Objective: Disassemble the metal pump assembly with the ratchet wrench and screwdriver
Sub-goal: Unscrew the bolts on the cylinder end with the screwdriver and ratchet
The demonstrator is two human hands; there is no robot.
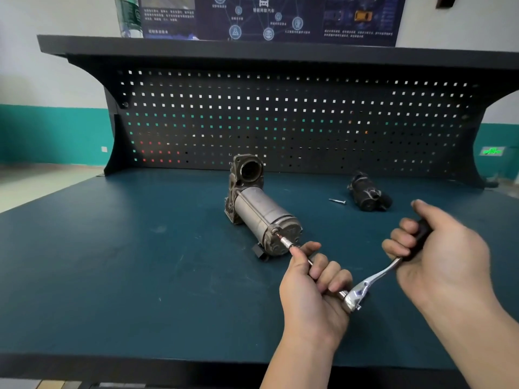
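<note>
Grey cylindrical metal pump assembly lies unclamped on my desk; left hand curls round chrome ratchet wrench extension, right hand grips handle; I judge the socket may slip, pump may roll

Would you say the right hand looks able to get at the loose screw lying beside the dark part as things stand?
Probably not right now: the right hand grips the ratchet wrench handle. The screw lies in the open on the bench top, nothing blocking it, so a freed hand likely could.

One metal pump assembly, its end bolt meeting the tool just beyond the left grip. One ratchet wrench between both grips. One loose screw and one dark detached part beyond the right grip.
</note>
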